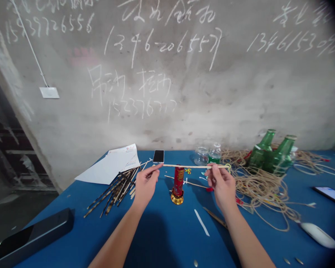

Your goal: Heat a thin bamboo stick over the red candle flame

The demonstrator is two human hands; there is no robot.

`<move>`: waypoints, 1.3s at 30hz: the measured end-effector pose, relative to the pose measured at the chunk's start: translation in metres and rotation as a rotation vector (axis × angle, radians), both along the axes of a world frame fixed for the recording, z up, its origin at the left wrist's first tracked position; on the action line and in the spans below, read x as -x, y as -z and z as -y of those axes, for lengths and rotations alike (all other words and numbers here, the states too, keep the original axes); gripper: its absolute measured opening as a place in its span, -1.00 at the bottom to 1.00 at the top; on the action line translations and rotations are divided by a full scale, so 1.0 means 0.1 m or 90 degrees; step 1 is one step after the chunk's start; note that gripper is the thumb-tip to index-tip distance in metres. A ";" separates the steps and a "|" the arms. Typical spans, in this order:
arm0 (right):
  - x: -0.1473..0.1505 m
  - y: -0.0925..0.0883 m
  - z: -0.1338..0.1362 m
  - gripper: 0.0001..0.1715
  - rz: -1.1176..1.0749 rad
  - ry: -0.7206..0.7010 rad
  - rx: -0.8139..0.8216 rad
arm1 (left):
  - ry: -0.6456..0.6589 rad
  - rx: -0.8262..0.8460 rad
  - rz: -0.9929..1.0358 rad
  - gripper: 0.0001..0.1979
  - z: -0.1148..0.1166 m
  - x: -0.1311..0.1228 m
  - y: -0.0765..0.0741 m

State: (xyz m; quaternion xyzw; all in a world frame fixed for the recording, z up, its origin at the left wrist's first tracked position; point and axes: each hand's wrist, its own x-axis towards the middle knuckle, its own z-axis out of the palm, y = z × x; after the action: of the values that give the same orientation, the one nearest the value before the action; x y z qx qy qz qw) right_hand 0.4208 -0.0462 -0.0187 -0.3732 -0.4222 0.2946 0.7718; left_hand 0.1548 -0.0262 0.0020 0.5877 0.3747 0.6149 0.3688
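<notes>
Bare forearms (115, 232) span the blue desk (181, 232) toward a pale stick (191, 166) held level, long axis left to right: right hand (222, 186) pinching near one end, left hand (145, 184) narrowed at the other, its grip unclear, and nearer the red cylinder (179, 182) upright between them.

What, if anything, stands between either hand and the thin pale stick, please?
Nothing visible does: the right hand holds the pale stick near one end, and the left hand appears to touch the other. The red cylinder stands on the table, under or behind the stick; I cannot tell whether they touch.
</notes>
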 end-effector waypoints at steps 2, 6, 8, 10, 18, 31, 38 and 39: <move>0.00 0.00 0.00 -0.53 -0.001 0.000 -0.004 | -0.001 -0.003 -0.002 -0.64 0.00 0.00 0.00; -0.01 0.00 0.01 -0.54 -0.003 0.000 -0.011 | -0.001 -0.003 -0.005 -0.63 0.00 -0.01 0.01; -0.01 0.00 0.00 -0.54 -0.006 0.003 -0.016 | 0.001 0.000 -0.005 -0.63 0.00 -0.01 0.01; -0.01 0.00 0.00 -0.54 -0.006 0.006 -0.020 | 0.003 0.000 -0.006 -0.63 0.00 -0.01 0.01; -0.03 0.02 -0.03 -0.54 -0.004 0.032 -0.036 | 0.032 -0.004 -0.020 -0.60 0.00 -0.02 0.01; -0.05 0.04 -0.05 -0.56 -0.029 0.049 -0.047 | 0.075 0.002 -0.035 -0.55 0.00 -0.03 0.03; -0.05 0.03 -0.04 -0.54 -0.035 0.080 -0.053 | 0.098 -0.013 -0.034 -0.55 0.01 -0.03 0.02; -0.04 0.02 -0.04 -0.54 -0.035 0.085 -0.052 | 0.100 -0.017 -0.033 -0.56 0.02 -0.03 0.02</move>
State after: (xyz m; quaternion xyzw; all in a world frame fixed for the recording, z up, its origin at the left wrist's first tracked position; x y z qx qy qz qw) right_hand 0.4252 -0.0418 -0.0208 -0.3602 -0.3869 0.2349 0.8157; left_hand 0.1582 -0.0278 0.0001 0.6355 0.3290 0.5738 0.3982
